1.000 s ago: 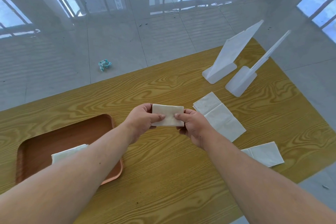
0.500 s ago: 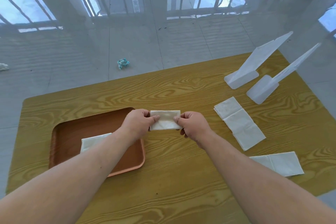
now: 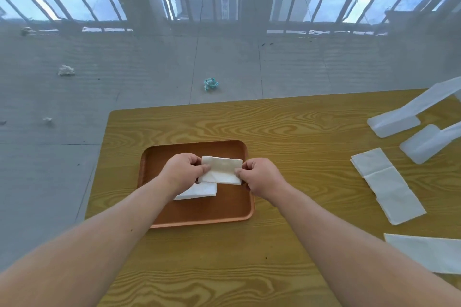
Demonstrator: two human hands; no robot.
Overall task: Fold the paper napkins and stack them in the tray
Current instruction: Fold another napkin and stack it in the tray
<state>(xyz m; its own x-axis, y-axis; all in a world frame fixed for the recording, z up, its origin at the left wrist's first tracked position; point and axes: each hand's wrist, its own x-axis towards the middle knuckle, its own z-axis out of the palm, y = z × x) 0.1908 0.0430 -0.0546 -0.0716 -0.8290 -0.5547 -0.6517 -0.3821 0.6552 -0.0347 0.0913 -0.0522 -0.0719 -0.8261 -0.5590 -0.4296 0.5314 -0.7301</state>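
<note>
Where our left forearm crosses the rounded-corner brown plastic tray (image 3: 224, 209), it hides the left part of the flat folded white paper napkin (image 3: 199, 192) lying inside, so we cannot make out that napkin's full outline. Our left hand (image 3: 183, 172) and right hand (image 3: 260, 177) each pinch one short end of a second folded white napkin (image 3: 221, 170), thumbs on top and fingers curled beneath, holding it above the tray's middle. It looks soft and faintly creased. The tray sits on a yellow wood-grain table (image 3: 287, 127). To the right lies an unfolded white napkin strip (image 3: 388, 184) with visible fold lines; nearer, another white napkin (image 3: 429, 252) is cut off by the frame edge. At far right, two translucent white plastic stands (image 3: 399, 122) are also partly cropped.
</note>
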